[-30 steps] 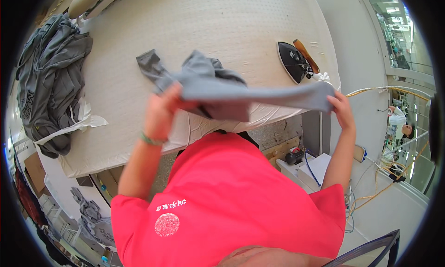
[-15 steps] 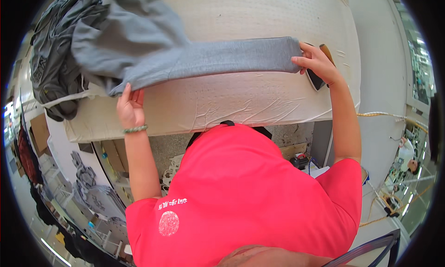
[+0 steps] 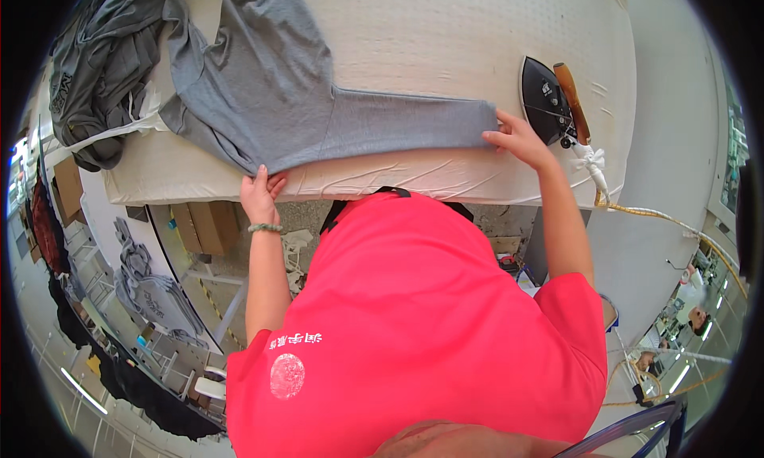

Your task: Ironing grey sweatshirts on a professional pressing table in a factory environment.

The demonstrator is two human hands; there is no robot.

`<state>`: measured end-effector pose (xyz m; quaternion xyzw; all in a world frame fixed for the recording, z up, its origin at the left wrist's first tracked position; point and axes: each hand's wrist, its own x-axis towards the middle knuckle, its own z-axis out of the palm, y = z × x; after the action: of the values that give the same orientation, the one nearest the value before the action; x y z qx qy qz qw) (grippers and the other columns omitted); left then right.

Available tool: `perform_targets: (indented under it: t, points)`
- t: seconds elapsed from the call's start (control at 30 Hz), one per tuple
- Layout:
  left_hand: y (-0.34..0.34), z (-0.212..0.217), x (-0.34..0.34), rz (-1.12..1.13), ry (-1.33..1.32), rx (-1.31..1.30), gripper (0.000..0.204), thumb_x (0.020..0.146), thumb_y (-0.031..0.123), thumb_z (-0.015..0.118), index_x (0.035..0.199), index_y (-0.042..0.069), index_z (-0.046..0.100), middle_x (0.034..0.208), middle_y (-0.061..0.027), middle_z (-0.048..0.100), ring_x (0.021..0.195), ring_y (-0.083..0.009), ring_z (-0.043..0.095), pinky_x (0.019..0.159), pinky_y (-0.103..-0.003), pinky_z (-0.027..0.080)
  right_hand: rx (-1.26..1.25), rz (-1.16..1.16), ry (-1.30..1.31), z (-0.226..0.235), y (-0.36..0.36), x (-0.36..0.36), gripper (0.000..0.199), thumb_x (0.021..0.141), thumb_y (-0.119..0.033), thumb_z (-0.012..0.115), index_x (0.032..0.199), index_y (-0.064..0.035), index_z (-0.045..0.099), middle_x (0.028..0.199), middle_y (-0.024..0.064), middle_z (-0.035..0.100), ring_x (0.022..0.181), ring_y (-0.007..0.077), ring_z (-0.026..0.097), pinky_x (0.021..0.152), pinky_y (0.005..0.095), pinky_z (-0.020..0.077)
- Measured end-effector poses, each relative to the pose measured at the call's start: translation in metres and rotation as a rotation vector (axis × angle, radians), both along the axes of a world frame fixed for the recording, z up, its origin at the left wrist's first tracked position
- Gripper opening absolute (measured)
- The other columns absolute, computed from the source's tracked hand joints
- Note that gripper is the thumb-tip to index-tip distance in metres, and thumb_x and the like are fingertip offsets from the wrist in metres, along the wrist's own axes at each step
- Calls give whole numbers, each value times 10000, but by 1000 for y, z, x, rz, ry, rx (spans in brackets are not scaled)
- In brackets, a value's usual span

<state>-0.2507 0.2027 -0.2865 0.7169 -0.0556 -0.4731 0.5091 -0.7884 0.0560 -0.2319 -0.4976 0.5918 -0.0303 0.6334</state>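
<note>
A grey long-sleeved top (image 3: pixel 270 84) lies on the cloth-covered table (image 3: pixel 446 44), one sleeve stretched out flat to the right. At the sleeve's end, my right hand (image 3: pixel 516 136) is closed on the edge of the fabric, thumb on top. My left hand (image 3: pixel 263 197), wearing a beaded bracelet, pinches the top's near edge close to the table's front. Just beyond my right hand rests an iron (image 3: pixel 545 100) with a dark plate and a wooden handle, touched by neither hand.
Darker grey garments (image 3: pixel 107 68) are heaped at the table's left end. A cord (image 3: pixel 676 223) runs from the iron off to the right. More grey garments (image 3: pixel 159 295) lie on a white surface at lower left. A cardboard box (image 3: pixel 208 227) stands beneath the table.
The top, lifted and blurred before, now lies flatter on the table. Both hands have come down nearer me, the left also rightward. The iron, partly hidden earlier, shows fully.
</note>
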Motion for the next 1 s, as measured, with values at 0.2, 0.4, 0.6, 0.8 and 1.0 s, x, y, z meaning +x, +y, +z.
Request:
perform_targets:
  t: [0.2,0.4,0.6,0.8,1.0]
  points:
    - [-5,34,-38,-508,-1075,-12,266,972,120,682,1214,31,617,1165,-134,696,1013,-299,693,907,-425,563,-676,-7,391,5,35,20,540,888,-218,781,1366,-35,608,1102,82,689,1004,228,662,868,348,539]
    - [-64,41,-130,-1283,-1283,-547,424,910,149,694,1323,67,646,1353,-134,628,1254,-331,586,1078,-485,444,-1118,343,273,10,66,104,586,852,-270,792,1393,-127,617,1341,138,616,1246,340,576,1035,493,469]
    - [-115,24,-138,-1385,-1451,-512,566,926,268,685,1460,126,566,1512,-118,507,1378,-278,479,1155,-476,367,-1031,308,506,-12,46,143,634,833,-405,795,1392,-164,620,1444,125,533,1375,316,473,1109,537,405]
    - [-113,18,-144,-1350,-1435,-601,556,930,272,691,1453,121,578,1489,-118,521,1360,-287,500,1148,-483,372,-1046,364,521,-20,46,163,643,836,-416,791,1404,-174,611,1468,114,530,1377,313,476,1113,525,406]
    - [-116,11,-139,-1241,-1419,-555,530,948,257,679,1447,103,587,1458,-101,547,1350,-275,519,1133,-477,382,-1133,421,500,-24,34,181,646,846,-390,783,1427,-177,597,1513,89,512,1394,288,469,1116,535,403]
